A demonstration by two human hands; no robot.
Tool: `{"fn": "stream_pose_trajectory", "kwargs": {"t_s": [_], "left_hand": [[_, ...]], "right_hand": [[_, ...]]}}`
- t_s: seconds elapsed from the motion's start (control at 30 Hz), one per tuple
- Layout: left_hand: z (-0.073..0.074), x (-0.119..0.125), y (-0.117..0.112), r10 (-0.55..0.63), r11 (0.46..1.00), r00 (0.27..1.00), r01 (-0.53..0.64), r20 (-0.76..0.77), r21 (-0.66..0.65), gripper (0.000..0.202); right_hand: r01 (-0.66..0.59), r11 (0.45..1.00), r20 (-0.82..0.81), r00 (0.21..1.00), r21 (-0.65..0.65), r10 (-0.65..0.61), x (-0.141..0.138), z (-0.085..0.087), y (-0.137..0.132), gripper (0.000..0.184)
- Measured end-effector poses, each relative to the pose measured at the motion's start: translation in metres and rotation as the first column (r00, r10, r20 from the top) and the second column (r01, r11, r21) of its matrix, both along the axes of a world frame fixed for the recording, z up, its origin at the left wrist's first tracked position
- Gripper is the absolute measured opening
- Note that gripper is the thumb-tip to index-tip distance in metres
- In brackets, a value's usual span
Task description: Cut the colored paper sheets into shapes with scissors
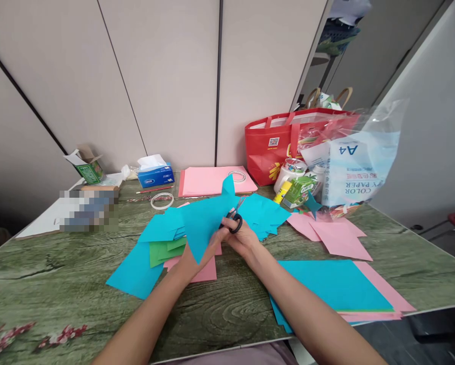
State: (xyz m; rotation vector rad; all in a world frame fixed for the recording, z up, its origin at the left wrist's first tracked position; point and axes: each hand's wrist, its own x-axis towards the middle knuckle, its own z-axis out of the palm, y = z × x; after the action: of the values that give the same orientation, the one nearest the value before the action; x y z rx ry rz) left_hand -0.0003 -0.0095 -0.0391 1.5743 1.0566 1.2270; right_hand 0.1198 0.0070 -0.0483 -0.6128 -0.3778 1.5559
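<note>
Above the middle of the table, my left hand (215, 239) grips a sheet of blue paper (202, 218), which hides part of that hand. The sheet is raised and tilted, with a narrow piece standing up at its top right. Close against it, my right hand (244, 235) is closed round black-handled scissors (235, 223), their blades pointing up and away from me along the sheet's right side. Behind my right hand lie overlapping blue paper pieces (263, 213). More blue pieces (161, 228), green pieces (159, 253) and pink pieces (206, 271) lie left of and below the held sheet.
A paper stack (330, 284) lies near my right forearm, with pink sheets (341, 238) beyond. Farther back stand a red bag (261, 152), a plastic paper packet (360, 172), a glue stick (282, 192) and a tissue box (155, 176). A tape roll (162, 201) lies left.
</note>
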Motion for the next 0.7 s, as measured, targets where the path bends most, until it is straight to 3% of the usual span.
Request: {"fn": "stream_pose_trajectory", "kwargs": {"t_s": [0.1,0.27,0.33,0.4,0.5,0.57,0.7], "left_hand": [[0.003,-0.003,0.003,0.259,0.962,0.961,-0.248,0.097,-0.11,0.038],[0.013,-0.011,0.01,0.513,0.851,0.848,-0.483,0.134,-0.205,0.046],[0.022,-0.011,0.013,0.476,0.856,0.853,-0.393,0.215,-0.335,0.045],[0.03,-0.011,0.015,0.464,0.867,0.817,-0.342,0.341,-0.361,0.043],[0.038,-0.009,0.017,0.463,0.873,0.755,-0.297,0.464,-0.388,0.036],[0.04,-0.009,0.018,0.427,0.89,0.755,-0.253,0.498,-0.38,0.035],[0.038,-0.012,0.018,0.396,0.901,0.76,-0.216,0.515,-0.375,0.036]], "right_hand": [[0.023,0.996,0.112,0.993,0.089,-0.033,-0.006,0.003,-0.006,0.029],[0.049,0.984,0.316,0.943,0.171,-0.102,-0.01,0.005,-0.01,0.023],[-0.026,0.975,0.404,0.912,0.222,-0.068,-0.009,0.005,-0.012,0.026],[-0.235,0.937,0.488,0.869,0.258,0.084,-0.008,0.006,-0.016,0.034],[-0.619,0.748,0.567,0.715,0.239,0.41,-0.007,0.009,-0.023,0.045],[-0.71,0.671,0.578,0.647,0.216,0.498,-0.009,0.01,-0.027,0.043],[-0.642,0.736,0.587,0.687,0.215,0.428,-0.011,0.01,-0.028,0.034]]}}
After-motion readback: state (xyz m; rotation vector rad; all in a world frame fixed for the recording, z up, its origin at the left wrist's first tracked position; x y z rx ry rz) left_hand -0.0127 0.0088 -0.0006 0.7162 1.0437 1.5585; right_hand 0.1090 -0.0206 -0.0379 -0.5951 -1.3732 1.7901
